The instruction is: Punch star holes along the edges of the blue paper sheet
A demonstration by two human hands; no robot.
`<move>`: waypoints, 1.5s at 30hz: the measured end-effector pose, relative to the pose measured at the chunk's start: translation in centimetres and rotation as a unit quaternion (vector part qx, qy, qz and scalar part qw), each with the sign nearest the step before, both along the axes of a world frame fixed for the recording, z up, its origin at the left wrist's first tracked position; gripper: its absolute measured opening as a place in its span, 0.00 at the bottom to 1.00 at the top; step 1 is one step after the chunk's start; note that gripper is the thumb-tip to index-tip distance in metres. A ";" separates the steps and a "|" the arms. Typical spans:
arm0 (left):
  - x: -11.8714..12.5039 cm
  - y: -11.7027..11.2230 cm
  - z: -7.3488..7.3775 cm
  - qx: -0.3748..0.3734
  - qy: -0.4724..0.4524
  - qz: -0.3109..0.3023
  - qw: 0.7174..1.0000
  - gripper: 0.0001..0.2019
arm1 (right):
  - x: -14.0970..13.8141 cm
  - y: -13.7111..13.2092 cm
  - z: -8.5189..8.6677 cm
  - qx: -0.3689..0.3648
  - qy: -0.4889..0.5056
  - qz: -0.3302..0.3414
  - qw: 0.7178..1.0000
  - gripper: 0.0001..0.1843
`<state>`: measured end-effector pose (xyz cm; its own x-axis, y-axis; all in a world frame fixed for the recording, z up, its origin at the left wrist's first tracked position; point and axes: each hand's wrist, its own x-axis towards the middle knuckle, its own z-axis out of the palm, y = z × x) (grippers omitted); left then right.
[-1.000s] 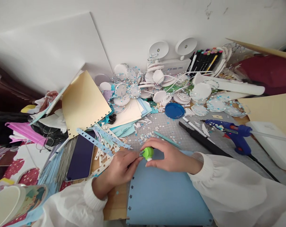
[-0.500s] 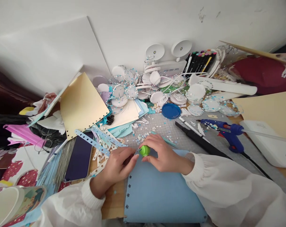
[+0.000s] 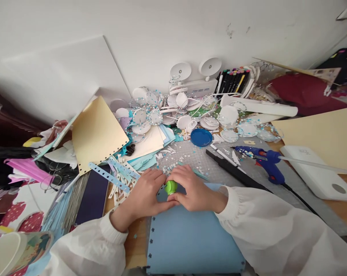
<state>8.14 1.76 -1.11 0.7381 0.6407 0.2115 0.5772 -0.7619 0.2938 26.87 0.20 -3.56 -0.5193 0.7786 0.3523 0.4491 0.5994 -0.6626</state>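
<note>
A small green craft punch (image 3: 170, 187) sits at the upper left edge of a light blue sheet of paper (image 3: 193, 237). My right hand (image 3: 192, 191) grips the punch from the right, fingers over its top and thumb below. From the left, my left hand (image 3: 144, 193) closes round the same punch, its thumb reaching under to meet the right thumb. The sheet's left edge bears a row of small flower-shaped holes. My hands cover part of the punch and the sheet's upper left corner.
Punched paper strips (image 3: 108, 177) and a dark phone (image 3: 91, 201) lie to the left, near a cup (image 3: 7, 253). A blue glue gun (image 3: 267, 159), a black tool (image 3: 233, 168) and a white box (image 3: 317, 172) lie right. White discs (image 3: 228, 116) and a blue lid (image 3: 201, 137) are behind.
My left hand has shifted from the paper's edge onto the punch, its thumb now stretched beneath it. The view has tilted slightly, so the scene sits a little further left.
</note>
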 end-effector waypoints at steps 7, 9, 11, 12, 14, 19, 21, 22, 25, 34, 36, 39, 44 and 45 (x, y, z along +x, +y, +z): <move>-0.5 0.0 -0.6 0.054 -0.021 -0.039 0.998 0.20 | -0.1 -0.1 -0.1 0.033 -0.025 0.021 0.999 0.09; -0.7 0.0 -0.8 0.092 -0.017 -0.048 0.994 0.21 | -0.1 0.0 0.0 0.045 -0.030 0.021 0.998 0.07; -0.9 0.0 -1.1 0.121 -0.008 -0.053 0.991 0.22 | -0.1 0.0 0.0 0.054 -0.034 0.021 0.998 0.06; -0.9 0.1 -1.2 0.132 -0.003 -0.054 0.990 0.23 | -0.2 0.0 0.0 0.056 -0.036 0.020 0.998 0.05; -1.0 0.1 -1.2 0.148 0.001 -0.059 0.987 0.24 | -0.2 -0.1 0.0 0.063 -0.036 0.019 0.997 0.05; -1.1 -0.1 -1.2 0.164 -0.001 -0.072 0.984 0.24 | -0.4 -0.5 0.0 0.079 -0.014 0.019 0.997 0.07; -1.1 -0.2 -1.3 0.160 -0.002 -0.070 0.985 0.23 | -0.4 -0.6 0.0 0.084 -0.006 0.016 0.996 0.10; -1.1 -0.2 -1.3 0.159 -0.004 -0.068 0.985 0.23 | -0.4 -0.6 0.0 0.087 0.000 0.015 0.996 0.10; -1.0 -0.1 -1.3 0.140 -0.030 -0.056 0.988 0.22 | -0.4 -0.5 0.1 0.087 0.014 0.021 0.996 0.10; -1.3 -0.1 -0.8 0.061 -0.077 -0.050 0.994 0.13 | 0.8 0.2 0.4 0.032 0.033 0.017 0.999 0.08; -1.3 -0.1 -0.9 0.083 -0.086 -0.053 0.991 0.12 | 1.0 0.4 0.4 0.020 0.027 0.015 0.999 0.11; -1.2 -0.1 -1.0 0.106 -0.095 -0.063 0.988 0.12 | 1.3 0.5 0.5 0.000 0.019 0.031 0.999 0.14; -1.2 -0.2 -0.7 0.107 -0.115 -0.066 0.985 0.13 | 1.5 0.7 0.7 -0.028 0.029 0.045 0.998 0.14; -1.2 -0.2 -0.6 0.104 -0.125 -0.065 0.985 0.13 | 1.5 0.7 0.8 -0.034 0.032 0.045 0.998 0.13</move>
<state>6.90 1.53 -1.73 0.7190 0.4678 0.5140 0.4005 -0.8833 0.2437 28.40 0.90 -2.80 -0.5654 0.7538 0.3349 0.3511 0.5873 -0.7292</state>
